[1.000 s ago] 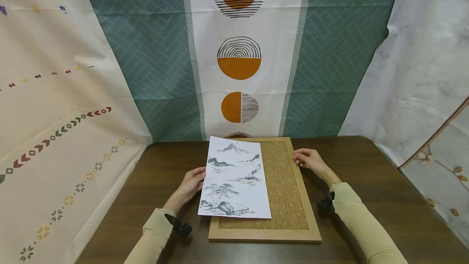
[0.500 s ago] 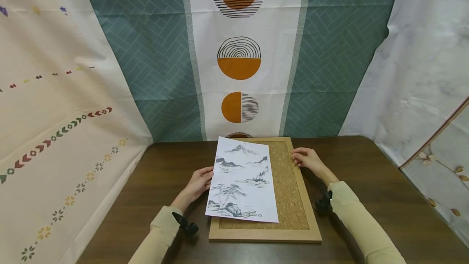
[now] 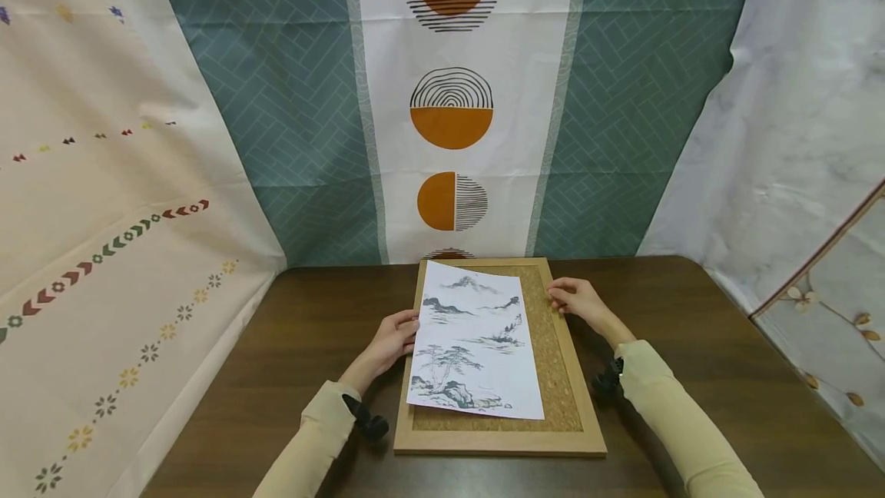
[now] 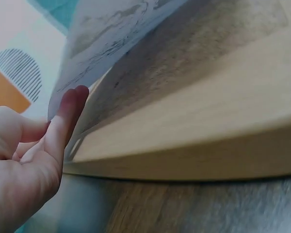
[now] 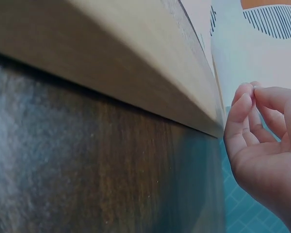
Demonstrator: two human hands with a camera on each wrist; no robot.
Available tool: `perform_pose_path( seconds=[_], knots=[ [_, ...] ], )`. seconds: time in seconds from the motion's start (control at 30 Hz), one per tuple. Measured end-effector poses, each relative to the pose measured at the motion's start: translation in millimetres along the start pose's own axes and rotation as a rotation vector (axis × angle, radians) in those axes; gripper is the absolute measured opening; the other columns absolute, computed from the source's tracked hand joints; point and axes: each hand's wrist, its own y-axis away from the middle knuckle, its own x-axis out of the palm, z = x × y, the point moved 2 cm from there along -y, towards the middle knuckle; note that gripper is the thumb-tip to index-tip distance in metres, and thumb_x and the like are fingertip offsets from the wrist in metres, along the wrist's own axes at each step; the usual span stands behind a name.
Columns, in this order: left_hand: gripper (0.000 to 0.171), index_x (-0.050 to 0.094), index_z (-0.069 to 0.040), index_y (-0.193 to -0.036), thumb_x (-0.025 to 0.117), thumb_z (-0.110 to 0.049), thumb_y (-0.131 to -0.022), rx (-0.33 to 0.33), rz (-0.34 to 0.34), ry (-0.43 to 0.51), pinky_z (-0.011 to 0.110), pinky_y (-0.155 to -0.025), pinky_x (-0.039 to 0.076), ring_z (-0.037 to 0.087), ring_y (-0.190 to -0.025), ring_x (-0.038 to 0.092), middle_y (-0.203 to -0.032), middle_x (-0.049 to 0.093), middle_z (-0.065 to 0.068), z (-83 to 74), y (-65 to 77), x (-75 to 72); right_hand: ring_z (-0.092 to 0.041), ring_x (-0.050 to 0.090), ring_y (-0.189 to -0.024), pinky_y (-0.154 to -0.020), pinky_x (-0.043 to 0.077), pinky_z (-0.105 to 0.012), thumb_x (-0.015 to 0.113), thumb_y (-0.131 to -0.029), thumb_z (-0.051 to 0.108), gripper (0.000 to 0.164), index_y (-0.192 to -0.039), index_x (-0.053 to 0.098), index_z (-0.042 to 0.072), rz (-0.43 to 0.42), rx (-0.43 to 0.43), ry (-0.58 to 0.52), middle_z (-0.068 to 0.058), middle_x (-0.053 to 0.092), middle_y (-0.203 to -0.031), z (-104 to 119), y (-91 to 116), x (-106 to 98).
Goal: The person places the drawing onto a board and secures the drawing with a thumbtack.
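Note:
My left hand (image 3: pixel 392 340) pinches the left edge of a white paper sheet (image 3: pixel 477 344) printed with an ink landscape of mountains and pines. In the left wrist view the thumb lies on one side of the paper (image 4: pixel 102 58) and the fingers on the other. The sheet is tilted above a wood-framed cork board (image 3: pixel 553 360) and covers much of its cork. At the board's right edge my right hand (image 3: pixel 579 302) has thumb and fingertips pinched together. A tiny pale thing (image 5: pixel 255 87) shows between these tips, too small to name.
The board lies on a dark brown wooden table (image 3: pixel 318 306). Patterned cloths hang around it: a green and white one (image 3: pixel 297 137) behind, a cream one (image 3: pixel 138 252) at left, a marbled one (image 3: pixel 795 137) at right. Each wrist wears a black camera strap.
My left hand has carried the paper to the right, from overhanging the board's left side to lying over the cork. My right hand stays nearly in place, still pinched.

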Motion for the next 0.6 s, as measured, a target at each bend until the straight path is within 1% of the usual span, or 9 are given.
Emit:
perform_pose_path(
  seconds=[0.07,0.17,0.3,0.4,0.5,0.6],
  knots=[
    [0.040,0.039,0.007,-0.140,0.042,-0.004,-0.102,-0.003,0.000,-0.015,0.024,-0.066,0.056,0.008,-0.077,0.067,-0.096,0.069,0.001,0.2,-1.3,3.5,-0.005,0.059,-0.071,-0.063,0.051,-0.021,0.052,-0.100,0.013,0.037,-0.122,0.050,-0.017,-0.004,0.002,0.001,-0.013,0.064,-0.094,0,-1,1],
    [0.041,0.040,0.006,-0.141,0.044,-0.003,-0.101,-0.003,-0.001,-0.043,0.024,-0.064,0.056,0.009,-0.076,0.068,-0.099,0.069,0.004,-0.5,-2.6,7.2,-0.004,0.059,-0.071,-0.063,0.051,-0.020,0.053,-0.100,0.013,0.036,-0.121,0.051,-0.016,-0.005,0.002,0.013,-0.009,0.064,-0.091,0,-3,3],
    [0.045,0.038,0.006,-0.143,0.047,-0.002,-0.099,0.008,-0.002,-0.116,0.022,-0.062,0.054,0.007,-0.076,0.066,-0.105,0.067,0.012,-2.3,-2.8,9.6,-0.004,0.059,-0.071,-0.063,0.051,-0.020,0.053,-0.099,0.013,0.037,-0.121,0.052,-0.016,0.008,0.004,0.025,-0.005,0.065,-0.090,2,-5,8],
    [0.049,0.035,0.005,-0.145,0.049,-0.001,-0.098,0.022,0.017,-0.181,0.020,-0.060,0.052,0.005,-0.076,0.063,-0.106,0.065,0.014,-4.3,-2.3,12.0,-0.005,0.059,-0.072,-0.062,0.051,-0.020,0.055,-0.099,0.014,0.037,-0.122,0.054,-0.015,0.019,0.011,0.023,-0.006,0.066,-0.091,3,-7,12],
    [0.050,0.034,0.006,-0.145,0.049,-0.001,-0.098,0.039,0.045,-0.228,0.018,-0.059,0.051,0.005,-0.075,0.060,-0.102,0.064,0.013,-5.7,-2.2,15.4,-0.006,0.059,-0.073,-0.062,0.051,-0.020,0.056,-0.098,0.016,0.038,-0.123,0.055,-0.013,0.031,0.017,0.034,-0.007,0.066,-0.091,6,-9,15],
    [0.050,0.035,0.005,-0.146,0.049,-0.001,-0.098,0.044,0.054,-0.263,0.018,-0.058,0.051,0.006,-0.074,0.060,-0.099,0.064,0.012,-6.0,-2.5,18.3,-0.009,0.058,-0.073,-0.063,0.052,-0.021,0.056,-0.098,0.014,0.036,-0.123,0.057,-0.012,0.044,0.020,0.055,-0.014,0.066,-0.093,8,-10,19]
  ],
)
